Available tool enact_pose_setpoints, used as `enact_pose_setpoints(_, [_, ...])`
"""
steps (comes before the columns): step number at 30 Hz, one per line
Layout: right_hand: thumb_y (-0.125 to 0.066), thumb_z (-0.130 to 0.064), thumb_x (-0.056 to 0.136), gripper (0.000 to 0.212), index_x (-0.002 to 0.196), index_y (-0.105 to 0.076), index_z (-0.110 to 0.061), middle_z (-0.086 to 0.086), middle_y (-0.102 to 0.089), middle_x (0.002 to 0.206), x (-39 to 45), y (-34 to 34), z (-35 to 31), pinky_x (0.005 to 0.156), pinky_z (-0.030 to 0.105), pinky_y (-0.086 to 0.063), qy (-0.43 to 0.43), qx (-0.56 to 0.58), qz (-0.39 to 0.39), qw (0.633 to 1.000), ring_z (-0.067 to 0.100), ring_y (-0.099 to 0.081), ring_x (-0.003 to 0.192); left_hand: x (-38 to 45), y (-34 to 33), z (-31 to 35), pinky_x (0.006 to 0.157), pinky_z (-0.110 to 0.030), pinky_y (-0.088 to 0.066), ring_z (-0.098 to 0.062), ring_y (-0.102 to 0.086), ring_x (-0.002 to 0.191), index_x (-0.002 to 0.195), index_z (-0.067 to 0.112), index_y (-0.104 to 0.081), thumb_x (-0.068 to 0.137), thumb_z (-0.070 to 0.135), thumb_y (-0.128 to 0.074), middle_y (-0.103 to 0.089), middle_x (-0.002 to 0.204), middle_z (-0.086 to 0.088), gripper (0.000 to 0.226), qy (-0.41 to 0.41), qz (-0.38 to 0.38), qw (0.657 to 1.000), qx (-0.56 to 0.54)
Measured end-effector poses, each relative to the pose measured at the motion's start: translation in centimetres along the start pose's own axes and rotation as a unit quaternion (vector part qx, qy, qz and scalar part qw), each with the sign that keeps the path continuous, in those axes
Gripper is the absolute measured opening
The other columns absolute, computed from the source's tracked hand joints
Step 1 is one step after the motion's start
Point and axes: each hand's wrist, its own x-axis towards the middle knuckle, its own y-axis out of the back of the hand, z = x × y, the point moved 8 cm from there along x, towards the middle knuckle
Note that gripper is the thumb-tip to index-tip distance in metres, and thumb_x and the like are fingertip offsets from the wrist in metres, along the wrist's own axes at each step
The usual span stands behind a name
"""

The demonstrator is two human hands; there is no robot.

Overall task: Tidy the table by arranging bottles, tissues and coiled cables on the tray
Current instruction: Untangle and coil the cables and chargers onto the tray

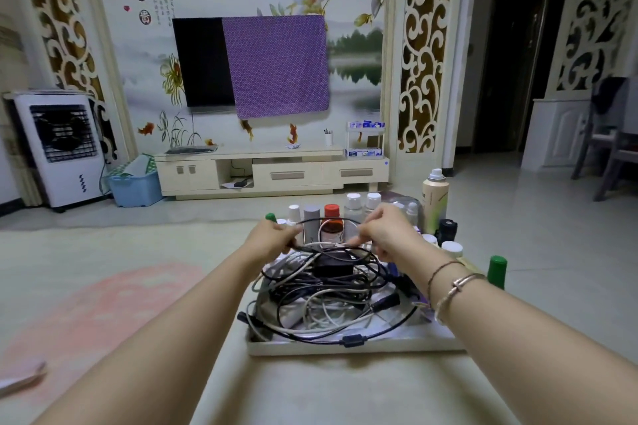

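Behind my table stands a TV cabinet [272, 171] under a half-covered screen. On the cream tray [345, 348] I have heaped the black and white cables [328, 290], tangled more than coiled, so I judge they need looping before they sit neatly. Bottles [435, 198] crowd its far edge, keeping the near space for cords. My left hand [272, 235] and right hand [386, 231] are both closed, pinching one black cable between them above the pile.

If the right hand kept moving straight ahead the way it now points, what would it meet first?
Probably the red-capped brown bottle standing just beyond the right hand, which points forward and left while pinching a black cable; depth is unclear.
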Motion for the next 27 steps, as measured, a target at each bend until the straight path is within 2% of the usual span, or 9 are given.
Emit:
enact_pose_setpoints(2, [-0.052, 0.002, 0.084, 0.019, 0.096, -0.053, -0.012, 0.014, -0.068, 0.104, 0.3, 0.3, -1.1, 0.058, 0.029, -0.047, 0.068, -0.230, 0.051, 0.969, 0.023, -0.062, 0.073, 0.6, -0.5, -0.7, 0.054, -0.026, -0.036, -0.020, -0.050, 0.056, 0.063, 0.011, -0.055, 0.096, 0.034, -0.054, -0.052, 0.060, -0.004, 0.040, -0.006, 0.043, 0.996, 0.081])
enact_pose_setpoints(4, [-0.051, -0.001, 0.086, 0.026, 0.106, -0.059, -0.015, 0.009, -0.061, 0.114, -0.1, -0.2, -1.8, 0.069, 0.031, -0.043, 0.107, -0.427, 0.087, 0.894, 0.029, -0.060, 0.101, 0.7, -1.3, -0.8, 0.065, -0.032, -0.040, -0.029, -0.058, 0.077, 0.068, 0.012, -0.051, 0.097, 0.032, -0.051, -0.057, 0.073, -0.009, 0.035, -0.038, 0.079, 0.983, 0.160])
enact_pose_setpoints(6, [-0.054, -0.001, 0.086, 0.031, 0.113, -0.060, -0.015, 0.009, -0.051, 0.123, -0.6, -1.6, -1.8, 0.068, 0.031, -0.039, 0.146, -0.546, 0.093, 0.819, 0.032, -0.060, 0.105, 0.3, -1.5, -0.4, 0.072, -0.036, -0.043, -0.031, -0.057, 0.088, 0.083, 0.011, -0.052, 0.096, 0.030, -0.052, -0.059, 0.089, -0.010, 0.023, -0.073, 0.118, 0.975, 0.173])
enact_pose_setpoints(8, [-0.058, -0.002, 0.085, 0.032, 0.114, -0.059, -0.014, 0.010, -0.046, 0.125, -0.6, -2.4, -1.3, 0.067, 0.032, -0.038, 0.170, -0.594, 0.082, 0.782, 0.033, -0.061, 0.103, -0.2, -1.1, 0.4, 0.076, -0.039, -0.047, -0.028, -0.056, 0.091, 0.093, 0.011, -0.056, 0.095, 0.028, -0.054, -0.058, 0.094, -0.006, 0.017, -0.117, 0.152, 0.968, 0.163])
enact_pose_setpoints(11, [-0.056, -0.007, 0.087, 0.028, 0.113, -0.060, -0.015, 0.009, -0.050, 0.122, -0.1, -1.6, -1.2, 0.069, 0.032, -0.037, 0.169, -0.581, 0.099, 0.790, 0.031, -0.059, 0.108, -1.2, -0.5, 2.3, 0.078, -0.038, -0.047, -0.021, -0.055, 0.092, 0.099, 0.016, -0.066, 0.096, 0.027, -0.052, -0.061, 0.095, 0.001, 0.018, -0.204, 0.176, 0.950, 0.158])
enact_pose_setpoints(14, [-0.050, -0.013, 0.092, 0.024, 0.114, -0.061, -0.014, 0.008, -0.052, 0.121, 0.1, -0.3, -2.2, 0.072, 0.032, -0.038, 0.177, -0.561, 0.141, 0.796, 0.029, -0.051, 0.116, -1.8, -0.5, 4.0, 0.079, -0.038, -0.046, -0.020, -0.056, 0.091, 0.105, 0.019, -0.069, 0.099, 0.032, -0.045, -0.065, 0.096, 0.003, 0.028, -0.249, 0.173, 0.936, 0.179])
enact_pose_setpoints(19, [-0.047, -0.021, 0.095, 0.027, 0.117, -0.060, -0.012, 0.008, -0.052, 0.124, -0.2, 0.6, -3.1, 0.094, 0.040, -0.041, 0.187, -0.555, 0.148, 0.797, 0.029, -0.043, 0.120, -1.3, -1.5, 4.9, 0.081, -0.042, -0.049, -0.023, -0.058, 0.094, 0.104, 0.018, -0.068, 0.099, 0.040, -0.038, -0.065, 0.101, -0.002, 0.037, -0.223, 0.121, 0.942, 0.219])
enact_pose_setpoints(22, [-0.043, -0.022, 0.096, 0.029, 0.116, -0.059, -0.010, 0.009, -0.052, 0.122, -1.1, 0.6, -3.5, 0.090, 0.038, -0.041, 0.212, -0.531, 0.143, 0.808, 0.029, -0.044, 0.117, -1.6, -1.9, 5.3, 0.081, -0.045, -0.049, -0.023, -0.057, 0.094, 0.099, 0.012, -0.066, 0.100, 0.039, -0.038, -0.064, 0.099, -0.005, 0.039, -0.221, 0.107, 0.947, 0.209])
enact_pose_setpoints(27, [-0.040, -0.019, 0.095, 0.027, 0.106, -0.061, -0.007, 0.011, -0.054, 0.112, -3.6, -0.7, -4.2, 0.086, 0.037, -0.038, 0.274, -0.475, 0.109, 0.829, 0.030, -0.045, 0.110, -3.2, -0.3, 4.7, 0.088, -0.039, -0.047, -0.018, -0.058, 0.100, 0.105, 0.021, -0.066, 0.100, 0.038, -0.039, -0.066, 0.107, 0.002, 0.032, -0.204, 0.102, 0.967, 0.117])
